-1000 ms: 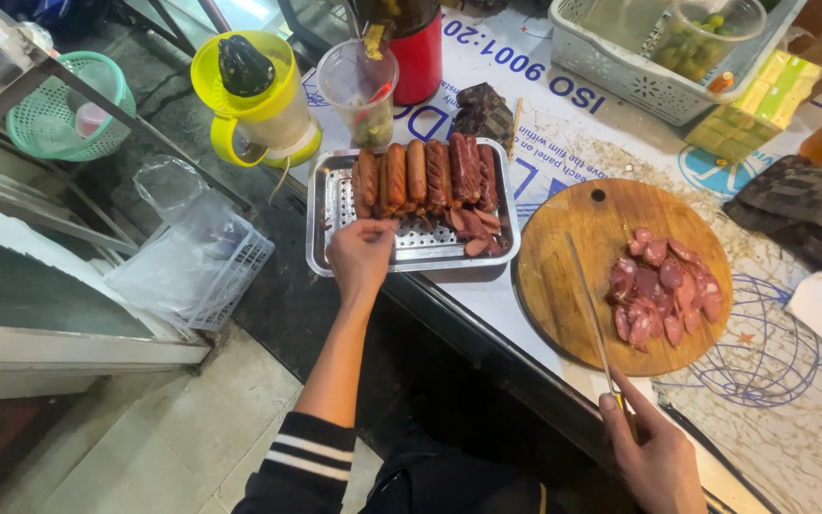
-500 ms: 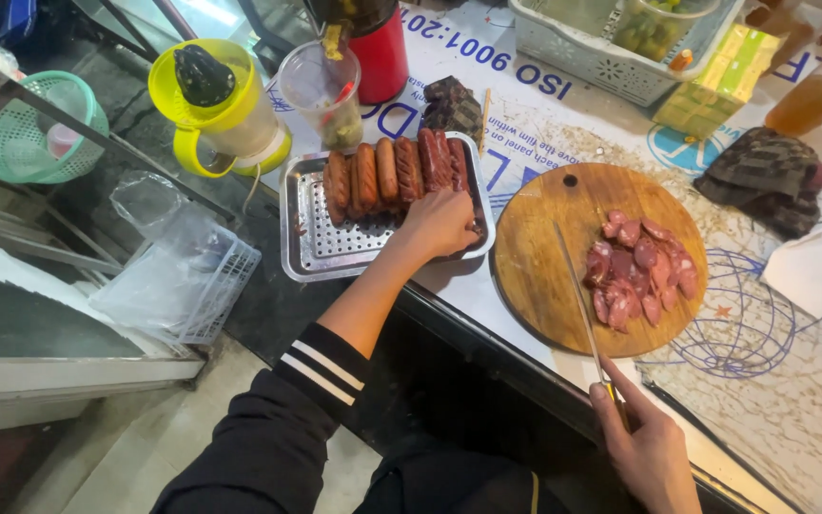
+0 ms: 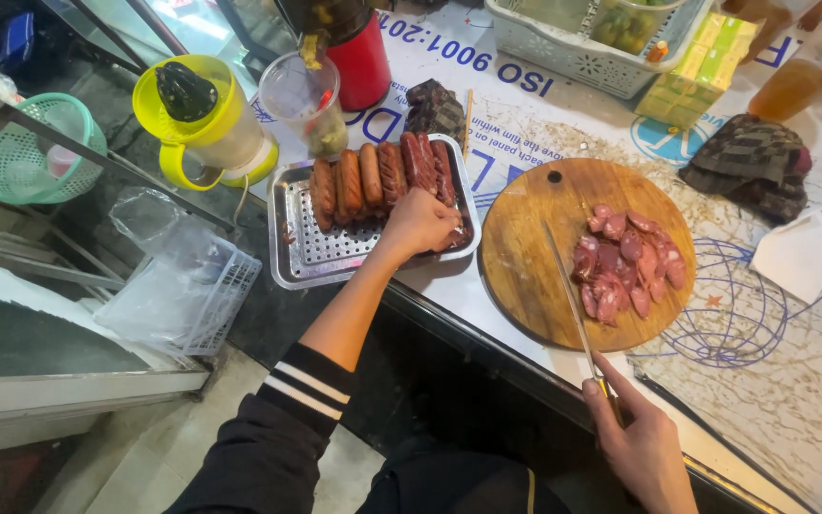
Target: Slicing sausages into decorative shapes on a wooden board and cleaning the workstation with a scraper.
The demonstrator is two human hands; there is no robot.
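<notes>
Two hands at work over the bench. Left hand (image 3: 420, 221) reaches into the perforated metal tray (image 3: 308, 259) near the bench's left edge, fingers curled down over the sausages (image 3: 382, 176) at the tray's right end; whether it already grips one cannot be told, the palm hides the contact. Right hand (image 3: 641, 447), at the near edge of the bench, is closed around the handle of a long knife (image 3: 568, 286), the blade lying across the round wooden cutting board (image 3: 535, 257) just left of the cut pieces. Progress, judged from the layout: a heap of sausage slices (image 3: 625, 262) sits on the right half of the board, so some cutting is done; a row of whole sausages fills the far part of the tray, so most of the stock appears uncut. The tray's near half is bare. Containers: yellow-green jug (image 3: 206, 124) with a black insert at the far left edge, contents not readable; clear plastic cup (image 3: 306, 100) beside it holding greenish pieces and something red; red cylinder (image 3: 359, 62) behind the tray; white basket (image 3: 587, 52) at the far edge with greenish items inside; green mesh basket (image 3: 30, 152) off the bench to the left.
</notes>
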